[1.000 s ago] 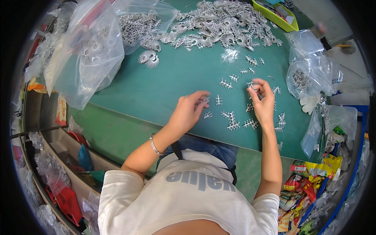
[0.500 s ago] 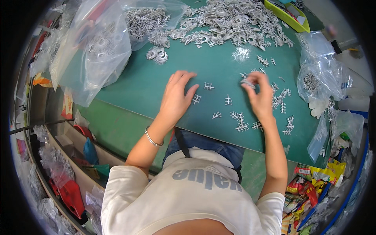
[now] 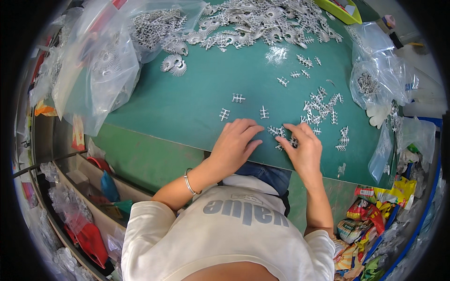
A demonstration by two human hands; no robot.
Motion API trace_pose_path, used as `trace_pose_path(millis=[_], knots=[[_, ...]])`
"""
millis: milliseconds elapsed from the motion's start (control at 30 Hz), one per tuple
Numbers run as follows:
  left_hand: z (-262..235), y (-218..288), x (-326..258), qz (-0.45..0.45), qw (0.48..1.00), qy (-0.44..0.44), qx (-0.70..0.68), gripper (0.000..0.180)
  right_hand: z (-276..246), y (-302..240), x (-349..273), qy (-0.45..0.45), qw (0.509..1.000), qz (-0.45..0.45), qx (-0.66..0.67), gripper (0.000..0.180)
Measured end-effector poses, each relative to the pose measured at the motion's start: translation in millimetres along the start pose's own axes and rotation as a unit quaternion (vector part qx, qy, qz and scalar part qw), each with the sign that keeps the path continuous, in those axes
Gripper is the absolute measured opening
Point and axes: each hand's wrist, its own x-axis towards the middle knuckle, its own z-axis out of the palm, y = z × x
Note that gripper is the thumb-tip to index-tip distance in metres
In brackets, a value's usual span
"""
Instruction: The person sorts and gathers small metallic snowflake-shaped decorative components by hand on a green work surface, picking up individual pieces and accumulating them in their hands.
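Note:
My left hand (image 3: 236,143) hovers near the table's front edge, fingers bent and thumb apart, with nothing visible in it. Close by on the right, my right hand (image 3: 303,147) is low over a small cluster of grey branched metal pieces (image 3: 275,130). Its thumb and forefinger are spread around some of them, and the palm hides part of the cluster. Three single branched pieces lie beyond my hands: one upright (image 3: 264,112), one sideways (image 3: 238,98) and one slanted (image 3: 224,114).
A heap of grey metal pieces (image 3: 262,23) covers the far side of the green table (image 3: 187,103). Clear plastic bags (image 3: 103,70) stand at the left, another bag (image 3: 375,65) at the right. More branched pieces (image 3: 321,107) lie right of centre. A yellow-green tray (image 3: 340,11) sits far right.
Both hands have come nearer to me, and the left has moved right, toward the right one. The right hand has gone from the loose pieces farther off to the near cluster. The view has shifted slightly.

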Motion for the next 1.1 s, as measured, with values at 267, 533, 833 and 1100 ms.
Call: trace_pose_path(millis=[267, 533, 833, 1100], knots=[[2, 5, -1, 0.02, 1.0, 0.004, 0.021, 0.032, -17, 24, 15, 0.076, 0.987, 0.07, 0.121, 0.013], [38, 17, 22, 0.073, 0.994, -0.003, 0.084, 0.035, -16, 13, -18, -0.046, 0.999, 0.007, -0.016, 0.025], [25, 12, 25, 0.059, 0.996, 0.015, 0.07, 0.03, -10, 39, -26, 0.015, 0.914, 0.1, 0.393, 0.012], [37, 24, 26, 0.081, 0.997, -0.002, -0.012, 0.031, -24, 75, -42, -0.066, 0.47, 0.048, 0.879, 0.037]])
